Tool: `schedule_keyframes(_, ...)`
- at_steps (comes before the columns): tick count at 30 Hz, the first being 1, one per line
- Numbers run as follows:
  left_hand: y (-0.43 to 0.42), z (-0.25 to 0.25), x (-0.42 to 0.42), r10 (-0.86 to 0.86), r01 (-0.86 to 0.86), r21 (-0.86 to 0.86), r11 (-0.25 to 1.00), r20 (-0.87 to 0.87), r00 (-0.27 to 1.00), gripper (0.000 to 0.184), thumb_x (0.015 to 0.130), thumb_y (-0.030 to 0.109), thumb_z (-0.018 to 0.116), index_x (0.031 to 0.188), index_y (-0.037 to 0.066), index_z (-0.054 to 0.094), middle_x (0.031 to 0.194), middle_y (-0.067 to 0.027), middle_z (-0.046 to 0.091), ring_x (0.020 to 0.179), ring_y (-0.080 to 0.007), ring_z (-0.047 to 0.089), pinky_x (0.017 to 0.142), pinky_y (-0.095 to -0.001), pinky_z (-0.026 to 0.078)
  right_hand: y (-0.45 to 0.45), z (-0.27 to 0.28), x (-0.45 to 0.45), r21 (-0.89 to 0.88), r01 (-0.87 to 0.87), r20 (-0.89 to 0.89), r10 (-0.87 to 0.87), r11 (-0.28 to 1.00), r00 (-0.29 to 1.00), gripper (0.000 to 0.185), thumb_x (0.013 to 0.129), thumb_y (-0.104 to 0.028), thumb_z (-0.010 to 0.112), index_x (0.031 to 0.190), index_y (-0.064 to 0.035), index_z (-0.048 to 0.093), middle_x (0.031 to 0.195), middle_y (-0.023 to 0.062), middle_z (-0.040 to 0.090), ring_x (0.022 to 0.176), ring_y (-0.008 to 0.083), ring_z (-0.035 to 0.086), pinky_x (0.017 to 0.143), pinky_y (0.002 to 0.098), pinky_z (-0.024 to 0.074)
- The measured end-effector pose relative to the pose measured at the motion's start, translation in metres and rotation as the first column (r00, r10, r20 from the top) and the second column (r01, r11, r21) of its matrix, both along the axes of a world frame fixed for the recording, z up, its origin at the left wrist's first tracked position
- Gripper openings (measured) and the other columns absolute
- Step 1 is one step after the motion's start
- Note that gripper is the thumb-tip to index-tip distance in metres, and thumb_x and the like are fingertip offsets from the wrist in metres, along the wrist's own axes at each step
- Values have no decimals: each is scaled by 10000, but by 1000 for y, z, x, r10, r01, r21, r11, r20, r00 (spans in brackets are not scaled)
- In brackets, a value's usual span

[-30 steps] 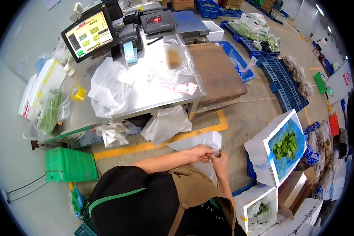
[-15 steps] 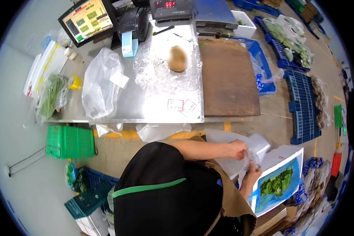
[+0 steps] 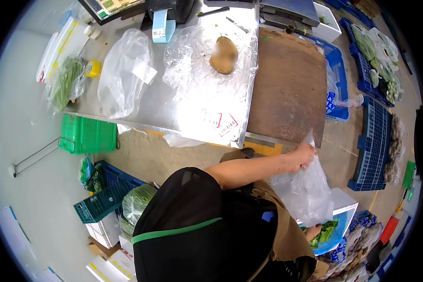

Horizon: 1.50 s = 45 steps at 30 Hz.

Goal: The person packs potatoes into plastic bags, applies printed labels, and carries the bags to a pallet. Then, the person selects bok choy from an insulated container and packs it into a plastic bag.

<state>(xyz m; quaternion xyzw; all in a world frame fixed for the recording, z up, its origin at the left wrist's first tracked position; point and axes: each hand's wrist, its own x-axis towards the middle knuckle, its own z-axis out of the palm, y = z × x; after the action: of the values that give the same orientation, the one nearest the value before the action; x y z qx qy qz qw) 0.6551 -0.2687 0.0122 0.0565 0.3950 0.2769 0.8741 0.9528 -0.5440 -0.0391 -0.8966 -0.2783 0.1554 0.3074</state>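
My left hand [image 3: 303, 157] is closed around the top of a clear plastic bag [image 3: 310, 195], which hangs open below it. Partly hidden by the bag, my right hand [image 3: 313, 232] reaches down to the leafy greens [image 3: 325, 233] in a white foam box [image 3: 345, 199] lined with blue plastic [image 3: 345, 225]; its fingers are not clearly visible. On the metal table [image 3: 169, 105] lie a brown potato-like item [image 3: 224, 55] on clear film, two red-edged labels [image 3: 228, 124] and an empty-looking plastic bag [image 3: 124, 75].
A brown board [image 3: 289, 89] adjoins the metal table on the right. Beyond it are a blue crate [image 3: 345, 113] and a blue pallet [image 3: 375, 145]. A green crate [image 3: 89, 135] stands under the table's left end; a dark green basket [image 3: 98, 204] is near my left side.
The plastic bag has been opened out and hangs from my left hand. My right hand has left the bag's top and moved down into the greens box. The view has shifted toward the right.
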Motion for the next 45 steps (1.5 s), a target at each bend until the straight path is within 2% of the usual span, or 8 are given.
schedule_keyframes(9, -55, 31, 38, -117, 127, 617, 777, -57, 991, 157, 801, 168, 592, 872, 29, 581, 678, -55, 540, 565, -140, 497, 489, -290, 398, 157, 109, -145, 102, -781, 83, 777, 617, 624, 605, 710, -79, 625, 1281, -39, 429, 1274, 155, 464, 1162, 294, 441, 978, 345, 326)
schedule_keyframes(14, -69, 33, 21, -64, 488, 825, 285, -492, 868, 290, 674, 19, 569, 963, 52, 565, 807, -148, 586, 755, -311, 582, 671, -393, 453, 145, 63, -81, 187, -505, -60, 523, 842, 850, 467, 633, 74, 442, 1085, 53, 561, 1038, 165, 595, 1007, 264, 548, 913, 326, 399)
schedule_keyframes(23, -70, -19, -2, 328, 680, 615, 399, -788, 520, 302, 673, -23, 510, 971, 24, 531, 972, -149, 491, 952, -357, 490, 819, -433, 401, 120, 80, -35, 101, -386, 238, 355, 917, 904, 534, 570, 95, 350, 1051, 80, 582, 990, 182, 622, 947, 265, 587, 915, 323, 407)
schedule_keyframes(32, -61, -19, -35, 178, 643, 429, 635, -891, 418, 290, 774, 66, 505, 1053, -14, 498, 1012, -230, 522, 960, -418, 520, 808, -488, 413, 100, 79, -19, 44, -324, 314, 295, 945, 902, 482, 593, 77, 383, 1028, 76, 592, 962, 204, 629, 917, 307, 596, 886, 333, 422)
schedule_keyframes(36, -57, -58, -29, 180, 337, 544, 768, -688, 703, 214, 812, 100, 508, 983, -21, 548, 799, -167, 592, 756, -313, 599, 687, -414, 472, 88, 69, -10, 13, -328, 346, 303, 945, 888, 472, 593, 71, 400, 1024, 78, 592, 962, 208, 628, 920, 321, 596, 877, 343, 426)
schedule_keyframes(39, -43, -45, -31, 61, -37, 170, 985, -139, 988, 201, 820, 133, 541, 952, -16, 572, 719, -92, 598, 609, -203, 585, 580, -337, 476, 83, 54, 2, -132, -339, 330, 363, 932, 871, 472, 590, 76, 409, 1025, 75, 592, 968, 220, 626, 920, 335, 599, 865, 349, 434)
schedule_keyframes(41, -35, -19, -40, 17, 35, -211, 977, 242, 970, 217, 822, 147, 562, 969, -11, 576, 723, -53, 590, 552, -130, 546, 519, -281, 455, 81, 42, 29, -240, -287, 364, 360, 927, 859, 455, 593, 62, 437, 1018, 55, 602, 937, 225, 633, 875, 352, 608, 806, 354, 458)
schedule_keyframes(45, -34, 49, -69, -549, 515, 276, 812, 62, 833, 249, 820, 144, 574, 1032, 13, 578, 646, 0, 531, 507, -81, 476, 454, -236, 397, 83, 74, 79, -140, -374, 273, 399, 917, 875, 396, 625, -37, 534, 1008, 26, 610, 892, 206, 646, 787, 319, 626, 715, 359, 480)
